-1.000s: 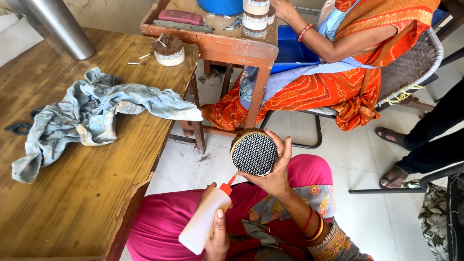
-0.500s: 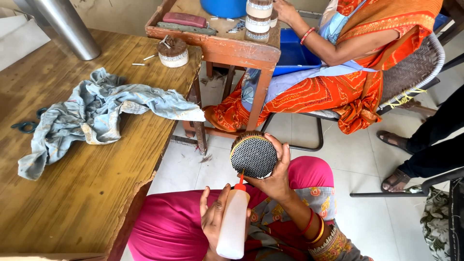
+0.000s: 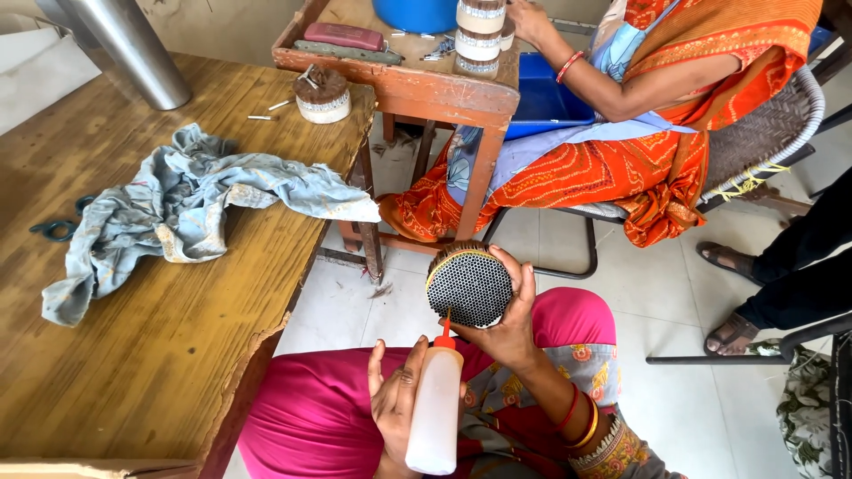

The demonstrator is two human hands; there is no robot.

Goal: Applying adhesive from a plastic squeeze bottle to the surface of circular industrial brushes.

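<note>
Right hand (image 3: 510,333) fingers wrap the round mesh disc (image 3: 470,286) from behind, left hand (image 3: 397,404) grips white bottle (image 3: 435,406), red nozzle touching disc's lower edge.

cloth (image 3: 182,208) on table (image 3: 133,372), left of squeeze bottle (image 3: 435,412)

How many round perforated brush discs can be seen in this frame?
2: one disc held up in the right hand, one disc lying on the wooden table. The stack beside the seated person may hold more.
</note>
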